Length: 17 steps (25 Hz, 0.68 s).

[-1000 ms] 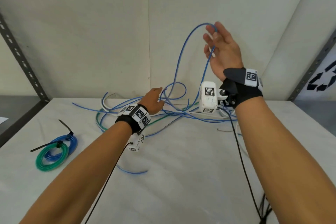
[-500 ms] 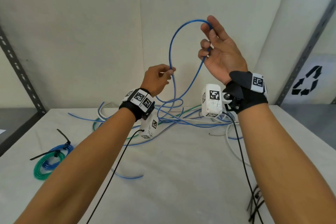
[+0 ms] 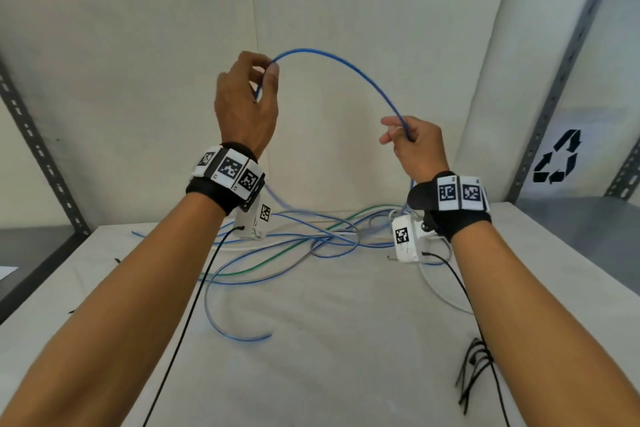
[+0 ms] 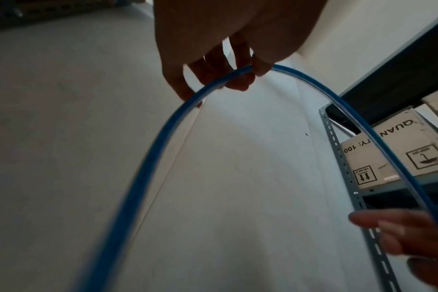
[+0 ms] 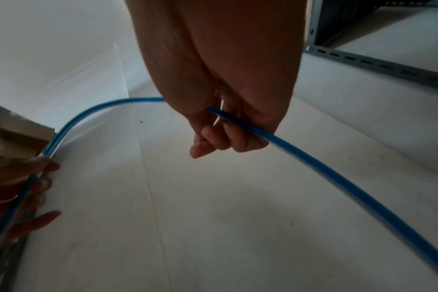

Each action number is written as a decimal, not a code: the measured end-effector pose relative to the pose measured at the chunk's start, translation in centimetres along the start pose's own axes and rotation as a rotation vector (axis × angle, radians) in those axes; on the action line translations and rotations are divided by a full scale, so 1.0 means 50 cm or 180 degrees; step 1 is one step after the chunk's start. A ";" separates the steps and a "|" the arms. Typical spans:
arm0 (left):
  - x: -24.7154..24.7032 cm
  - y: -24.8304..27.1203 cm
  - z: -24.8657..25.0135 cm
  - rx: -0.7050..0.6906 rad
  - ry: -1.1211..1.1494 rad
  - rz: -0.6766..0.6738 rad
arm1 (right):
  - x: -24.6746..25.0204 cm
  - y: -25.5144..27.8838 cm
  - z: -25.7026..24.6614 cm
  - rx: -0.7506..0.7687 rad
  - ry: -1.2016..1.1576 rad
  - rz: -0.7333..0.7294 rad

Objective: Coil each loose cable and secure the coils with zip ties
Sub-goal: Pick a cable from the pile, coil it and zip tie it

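A blue cable [image 3: 349, 65] arches in the air between both hands above the table. My left hand [image 3: 258, 87] is raised high and pinches the cable [image 4: 213, 87] at its fingertips [image 4: 238, 83]. My right hand [image 3: 403, 139], lower and to the right, grips the same cable [image 5: 288, 150] with curled fingers [image 5: 220, 140]. From both hands the cable drops into a tangle of blue, green, grey and white cables [image 3: 311, 239] lying on the white table [image 3: 329, 357].
Several black zip ties [image 3: 474, 371] lie at the table's front right, beside my right forearm. Grey metal shelf uprights [image 3: 38, 149] flank the table on both sides. A cardboard box [image 4: 393, 152] stands on the shelf. White wall panels close the back.
My left hand rose from the cable pile to head height, pinching the blue cable. My right hand came down and closed round the cable. The arch now spans both hands.
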<state>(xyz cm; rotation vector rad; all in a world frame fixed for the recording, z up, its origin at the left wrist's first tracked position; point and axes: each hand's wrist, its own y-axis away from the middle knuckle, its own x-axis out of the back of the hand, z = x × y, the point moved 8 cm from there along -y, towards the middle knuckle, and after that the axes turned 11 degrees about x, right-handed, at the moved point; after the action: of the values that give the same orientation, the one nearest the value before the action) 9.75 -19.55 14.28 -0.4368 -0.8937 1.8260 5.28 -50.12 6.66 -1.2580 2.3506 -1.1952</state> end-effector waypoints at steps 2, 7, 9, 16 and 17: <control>-0.027 0.019 -0.045 0.0426 0.0527 -0.0517 | -0.046 0.033 0.034 -0.0282 0.0019 -0.0364; -0.065 0.087 -0.187 0.2002 0.1239 -0.0560 | -0.132 0.112 0.059 -0.0604 0.0646 -0.1051; -0.062 0.102 -0.219 0.2462 0.1527 -0.0308 | -0.119 0.113 0.029 -0.0187 0.0920 -0.0443; -0.042 0.126 -0.279 0.2725 0.1998 0.0281 | -0.201 0.166 0.034 -0.1592 -0.1763 -0.0242; -0.046 0.133 -0.282 0.2684 0.2048 0.0204 | -0.216 0.168 0.031 -0.1492 -0.1800 -0.0284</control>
<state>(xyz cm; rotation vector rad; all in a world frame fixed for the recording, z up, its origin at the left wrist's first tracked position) 15.65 -17.72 -0.20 -0.4545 0.3380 1.7658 7.67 -40.07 -2.45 -1.5907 2.1988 -0.2295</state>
